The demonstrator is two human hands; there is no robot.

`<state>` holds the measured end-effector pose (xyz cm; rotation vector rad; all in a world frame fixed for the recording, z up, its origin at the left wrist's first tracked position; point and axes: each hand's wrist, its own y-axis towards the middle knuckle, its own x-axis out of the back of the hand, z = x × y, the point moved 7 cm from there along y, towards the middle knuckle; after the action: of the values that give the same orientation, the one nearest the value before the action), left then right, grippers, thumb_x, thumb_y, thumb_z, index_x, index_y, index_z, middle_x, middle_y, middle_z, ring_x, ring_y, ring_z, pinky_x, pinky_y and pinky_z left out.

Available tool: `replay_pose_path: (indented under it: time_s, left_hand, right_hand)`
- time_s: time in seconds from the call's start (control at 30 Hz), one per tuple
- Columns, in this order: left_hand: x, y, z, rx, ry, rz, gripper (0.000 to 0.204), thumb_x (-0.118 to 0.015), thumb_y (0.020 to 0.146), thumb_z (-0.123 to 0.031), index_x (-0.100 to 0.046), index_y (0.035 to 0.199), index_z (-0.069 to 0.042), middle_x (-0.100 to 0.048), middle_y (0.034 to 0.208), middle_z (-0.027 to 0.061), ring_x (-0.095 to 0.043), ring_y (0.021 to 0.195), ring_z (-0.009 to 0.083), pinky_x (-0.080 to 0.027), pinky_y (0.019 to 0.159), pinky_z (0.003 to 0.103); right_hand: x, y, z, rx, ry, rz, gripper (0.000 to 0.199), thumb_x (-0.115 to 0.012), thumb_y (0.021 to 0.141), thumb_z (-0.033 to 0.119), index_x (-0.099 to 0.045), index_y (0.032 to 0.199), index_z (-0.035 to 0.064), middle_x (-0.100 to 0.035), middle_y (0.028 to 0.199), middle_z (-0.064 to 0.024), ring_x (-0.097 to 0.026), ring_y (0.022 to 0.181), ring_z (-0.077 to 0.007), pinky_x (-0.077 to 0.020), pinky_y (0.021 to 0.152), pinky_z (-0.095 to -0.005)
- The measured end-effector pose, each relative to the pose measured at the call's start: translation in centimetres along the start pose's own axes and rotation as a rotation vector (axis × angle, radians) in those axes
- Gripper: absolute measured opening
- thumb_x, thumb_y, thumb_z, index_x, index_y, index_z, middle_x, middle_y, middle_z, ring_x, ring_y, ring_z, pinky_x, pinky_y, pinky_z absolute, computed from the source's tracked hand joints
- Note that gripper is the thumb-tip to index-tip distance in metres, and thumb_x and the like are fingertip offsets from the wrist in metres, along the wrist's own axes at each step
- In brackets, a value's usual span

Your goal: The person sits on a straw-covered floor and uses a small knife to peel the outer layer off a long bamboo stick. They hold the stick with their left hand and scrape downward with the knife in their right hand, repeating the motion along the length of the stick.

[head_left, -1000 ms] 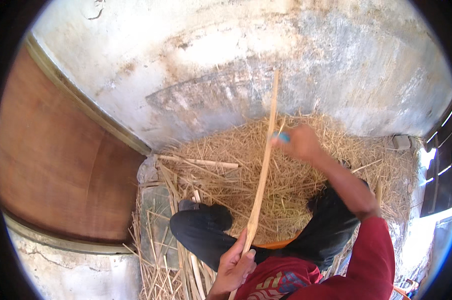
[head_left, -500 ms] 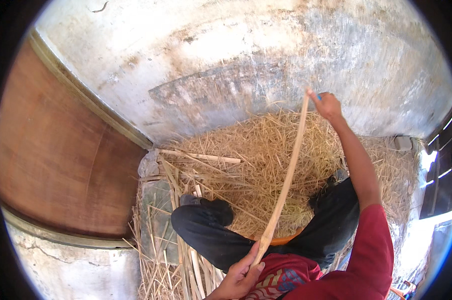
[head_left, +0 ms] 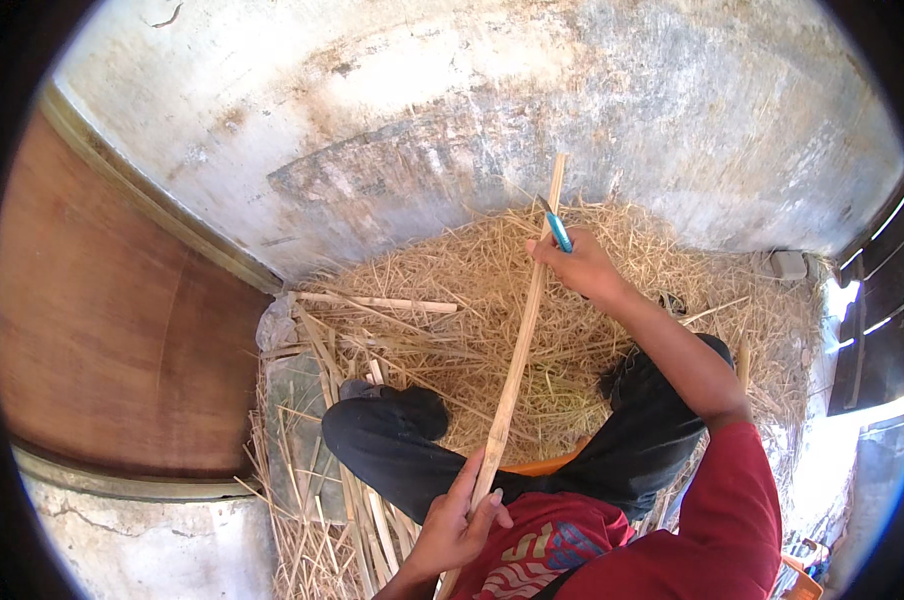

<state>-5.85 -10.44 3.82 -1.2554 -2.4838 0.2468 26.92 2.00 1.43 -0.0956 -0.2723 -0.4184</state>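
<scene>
Gripping a long pale split-cane strip (head_left: 517, 365), fibrous shavings (head_left: 452, 290) beneath.

Right hand (head_left: 584, 268) with blue-handled knife (head_left: 558, 232) back down the bamboo strip (head_left: 517, 365) from its far tip.

Looks like rough home workshop spot for cane or bamboo craft, pretty much outdoors-ish. Weathered, stained plaster wall (head_left: 492, 110) at 12 o'clock, paint patchy and worn. Brown wooden door panel (head_left: 112, 320) at 9 o'clock. Floor buried under heap of dry shavings (head_left: 452, 300) at center, pale split strips (head_left: 372, 302) lying loose among them. Cracked concrete (head_left: 132, 540) at 7 o'clock. Bright daylight through dark slatted opening (head_left: 877, 330) at 3 o'clock.
</scene>
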Motion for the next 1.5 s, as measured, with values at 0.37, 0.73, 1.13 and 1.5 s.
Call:
replay_pose_path:
  time_s: [0.37, 0.73, 1.13, 1.5]
  left_hand:
    - [-0.4, 1.1, 1.4, 0.035, -0.583, -0.04, 0.055, -0.05, 0.097, -0.02, -0.025, 0.143, -0.001, -0.062, 0.081, 0.0098, -0.057, 0.064, 0.0095, -0.045, 0.055, 0.02]
    - [2.7, 4.6, 1.2, 0.077, -0.638, -0.179, 0.037, -0.045, 0.1, -0.023, -0.047, 0.128, 0.002, -0.043, 0.059, -0.0012, -0.036, 0.041, 0.005, -0.031, 0.041, 0.019]
    - [2.2, 5.0, -0.7, 0.024, -0.704, -0.139, 0.042, -0.043, 0.101, -0.027, -0.045, 0.131, 0.002, -0.041, 0.059, -0.0029, -0.034, 0.042, 0.0039, -0.032, 0.042, 0.016]
    - [2.2, 3.6, -1.5, 0.086, -0.555, -0.188, 0.04, -0.044, 0.1, -0.023, -0.046, 0.128, 0.005, -0.038, 0.056, -0.0038, -0.033, 0.038, 0.0034, -0.032, 0.044, 0.018]
  right_hand:
    - [-1.8, 0.3, -3.3, -0.258, 0.592, 0.027, 0.034, -0.067, 0.086, 0.032, -0.046, 0.075, 0.0087, -0.044, 0.058, 0.0001, -0.034, 0.038, -0.0071, -0.0273, 0.035, -0.0255]
    - [-4.9, -6.0, 3.7, 0.463, -0.665, 0.163, 0.069, -0.05, 0.079, 0.073, -0.055, 0.068, 0.0051, -0.052, 0.053, -0.009, -0.055, 0.049, -0.0239, -0.0433, 0.049, -0.0355]
    - [-5.8, -5.8, 4.6, 0.463, -0.879, 0.095, 0.071, -0.054, 0.07, 0.078, -0.055, 0.053, 0.0088, -0.051, 0.046, -0.0102, -0.056, 0.045, -0.0301, -0.0432, 0.045, -0.0425]
    - [-3.2, -2.6, 4.1, 0.471, -0.898, -0.036, 0.071, -0.05, 0.074, 0.077, -0.06, 0.06, 0.0088, -0.053, 0.047, -0.0099, -0.057, 0.046, -0.029, -0.0453, 0.048, -0.043]
